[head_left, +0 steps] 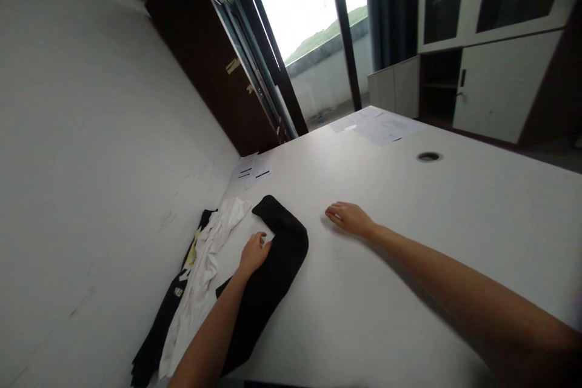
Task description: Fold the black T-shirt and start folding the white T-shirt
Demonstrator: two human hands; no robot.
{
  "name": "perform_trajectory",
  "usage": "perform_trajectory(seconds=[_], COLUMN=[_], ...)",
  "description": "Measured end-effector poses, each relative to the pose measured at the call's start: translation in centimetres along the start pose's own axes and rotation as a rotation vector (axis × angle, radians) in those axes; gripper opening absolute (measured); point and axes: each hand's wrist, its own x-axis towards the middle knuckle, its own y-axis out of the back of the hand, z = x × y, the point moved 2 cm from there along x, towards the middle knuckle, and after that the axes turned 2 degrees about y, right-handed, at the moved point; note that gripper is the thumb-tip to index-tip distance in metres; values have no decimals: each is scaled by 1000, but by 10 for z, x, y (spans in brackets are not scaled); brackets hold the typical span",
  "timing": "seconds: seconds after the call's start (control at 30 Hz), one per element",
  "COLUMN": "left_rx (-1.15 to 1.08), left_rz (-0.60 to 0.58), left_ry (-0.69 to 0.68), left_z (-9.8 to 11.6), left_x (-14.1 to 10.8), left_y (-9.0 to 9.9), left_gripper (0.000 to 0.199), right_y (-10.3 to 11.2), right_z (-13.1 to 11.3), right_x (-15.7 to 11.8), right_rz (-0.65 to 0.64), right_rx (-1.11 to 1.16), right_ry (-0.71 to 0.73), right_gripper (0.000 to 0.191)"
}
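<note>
A black garment (282, 248), laid narrow with a bent upper end, lies on the white table. My left hand (255, 253) is at its left edge, thumb and fingers apart, with no cloth visibly gripped. To the right of the garment, my right hand (349, 218) is low over the bare tabletop. Its fingers are loosely bent, point left and hold nothing. Left of the black garment lies a crumpled white garment (207, 267), and beside it, along the wall, is a dark garment (166, 309) with yellow and white marks.
The white table (364, 291) meets a wall (104, 133) on the left. Paper sheets (384, 126) lie at the far edge, and more papers (252, 170) near the wall. A round cable hole (429, 157) is at the right. Cabinets (504, 85) and a window stand beyond.
</note>
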Motion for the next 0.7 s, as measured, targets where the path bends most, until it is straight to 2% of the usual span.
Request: perform_trajectory(seconds=[0.07, 0.13, 0.3, 0.37, 0.43, 0.5, 0.57, 0.7], left_rx=[-84, -207, -481, -613, -773, -926, -1059, -1254], left_rz=[-111, -187, -251, -358, -531, -643, -647, -582], left_ry=[-5, -55, -178, -171, -80, 69, 195, 306], left_z=[-5, 3, 48, 65, 75, 76, 69, 40], left_x=[-11, -23, -43, -46, -47, -46, -42, -30], left_y=[-13, -27, -47, -52, -60, -70, -79, -89], left_gripper=[37, 42, 49, 47, 47, 46, 41, 32], right_y=[0, 0, -7, -15, -28, -42, -52, -54], right_z=[-11, -28, -88, -106, -116, -116, -107, -57], right_x=[2, 4, 21, 34, 50, 63, 73, 74], right_rz=[-15, 0, 58, 57, 2, -81, -89, 169], right_rx=[12, 62, 166, 127, 72, 31, 30, 177], right_ry=[7, 1, -5, -78, -147, -193, -264, -493], right_gripper=[37, 37, 36, 45, 56, 48, 31, 37])
